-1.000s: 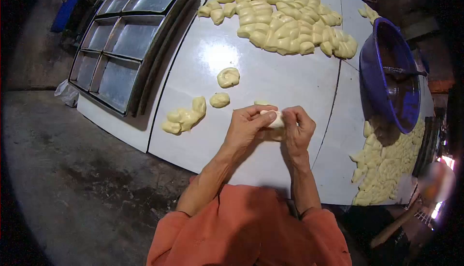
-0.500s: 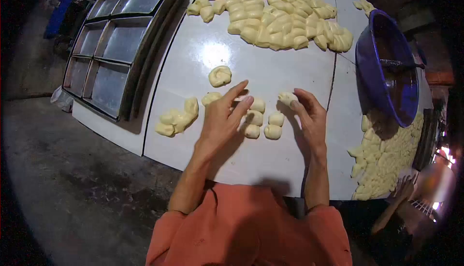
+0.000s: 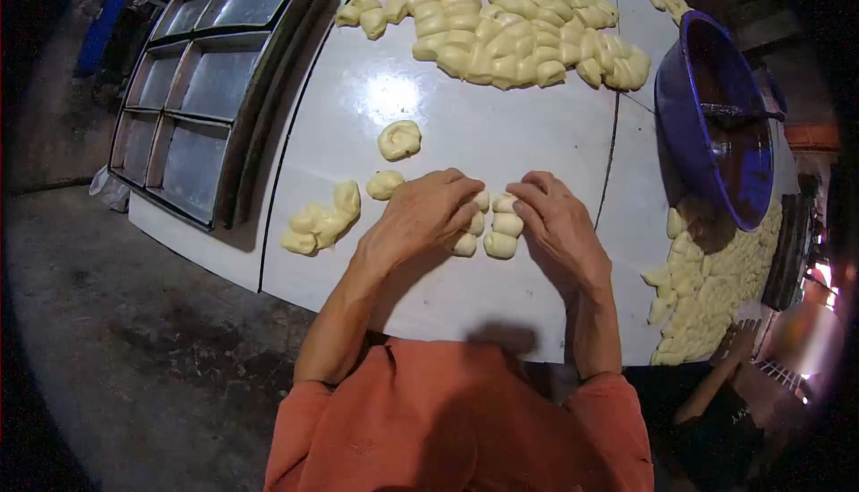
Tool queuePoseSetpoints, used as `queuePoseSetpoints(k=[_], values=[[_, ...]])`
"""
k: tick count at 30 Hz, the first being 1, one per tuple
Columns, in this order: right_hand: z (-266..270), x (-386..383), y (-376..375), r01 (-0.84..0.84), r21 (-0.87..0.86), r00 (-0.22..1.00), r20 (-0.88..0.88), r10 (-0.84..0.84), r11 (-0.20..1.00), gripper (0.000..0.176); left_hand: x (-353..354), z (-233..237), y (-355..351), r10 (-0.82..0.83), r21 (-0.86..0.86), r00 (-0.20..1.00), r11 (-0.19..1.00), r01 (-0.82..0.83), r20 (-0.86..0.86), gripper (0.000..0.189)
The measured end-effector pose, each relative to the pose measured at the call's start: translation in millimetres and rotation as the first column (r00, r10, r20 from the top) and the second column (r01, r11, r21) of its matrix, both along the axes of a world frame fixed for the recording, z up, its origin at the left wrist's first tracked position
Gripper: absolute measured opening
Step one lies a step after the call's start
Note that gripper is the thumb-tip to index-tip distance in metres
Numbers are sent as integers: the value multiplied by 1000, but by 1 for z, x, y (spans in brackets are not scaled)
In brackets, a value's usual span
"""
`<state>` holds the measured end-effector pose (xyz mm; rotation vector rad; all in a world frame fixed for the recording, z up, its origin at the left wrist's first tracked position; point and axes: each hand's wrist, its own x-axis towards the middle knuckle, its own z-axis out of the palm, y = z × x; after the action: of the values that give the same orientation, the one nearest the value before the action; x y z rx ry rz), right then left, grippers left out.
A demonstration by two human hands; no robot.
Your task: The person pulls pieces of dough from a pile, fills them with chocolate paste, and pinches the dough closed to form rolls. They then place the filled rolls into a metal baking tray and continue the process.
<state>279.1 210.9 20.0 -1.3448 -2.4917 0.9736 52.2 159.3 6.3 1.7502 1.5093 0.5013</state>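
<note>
Two short rows of small pale dough rolls stand side by side on the white table in front of me. My left hand (image 3: 431,210) curls its fingers around the far end of the left row and partly hides it; a dough roll (image 3: 464,245) shows at its near end. At the right row, my right hand (image 3: 557,219) pinches the farthest roll against the others, with a dough roll (image 3: 500,245) nearest me. Beyond my left hand lie a round dough piece (image 3: 385,185), a coiled dough piece (image 3: 399,140) and a lumpy dough cluster (image 3: 322,221).
A large spread of dough pieces (image 3: 501,36) covers the table's far side. Metal baking tins (image 3: 215,76) line the left edge. On the right stands a purple basin (image 3: 673,116) with dark liquid; flattened dough pieces (image 3: 716,277) lie below it. Another person's arm (image 3: 716,380) shows lower right.
My right hand has brought its dough roll down onto the far end of the right row. My left hand, spread before, has closed in around the left row.
</note>
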Motion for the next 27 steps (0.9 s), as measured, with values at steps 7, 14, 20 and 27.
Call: queuePoseSetpoints(k=[7,14,20,27], values=[[12,4,-17,-117,-30,993,0,117,993,71,-3,13,-16,-226,25,962,972,232,-151,96],[18,-13,-30,-124,35,992,-17,124,992,48,11,-10,-12,-166,118,981,977,177,-100,40],[33,-37,-39,19,-124,994,-108,-32,992,31,8,-5,-8,-164,99,980,980,175,-112,32],[-9,-24,-49,-64,-510,906,-390,-165,858,33,-72,44,-65,-123,-53,971,989,137,205,55]])
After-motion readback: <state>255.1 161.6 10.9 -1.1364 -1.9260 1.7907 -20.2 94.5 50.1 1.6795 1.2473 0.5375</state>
